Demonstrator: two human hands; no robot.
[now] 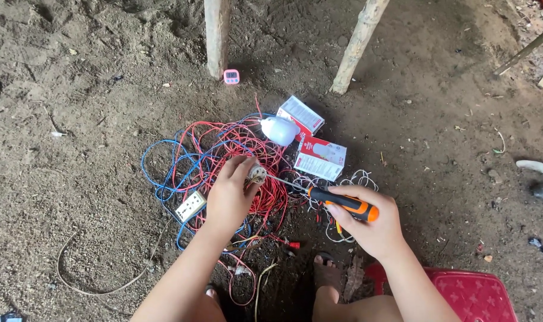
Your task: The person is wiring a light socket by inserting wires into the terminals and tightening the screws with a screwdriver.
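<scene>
My left hand [231, 194] grips a small round whitish lamp holder [258, 173] above a tangle of red and blue wires [215, 155]. My right hand [367, 220] holds a screwdriver with a black and orange handle [343, 201]; its thin shaft reaches left and its tip touches the lamp holder. A white bulb [279, 130] lies just beyond the holder on the wires. A white wall socket [190, 206] sits on the wires left of my left wrist.
Two red and white cartons [319, 156] lie on the dirt ground past the bulb. Two wooden posts [216, 36] stand at the back, with a small pink timer [231, 76] beside one. A red plastic stool [474, 295] is at lower right, and a white wire bundle [355, 179] lies near my right hand.
</scene>
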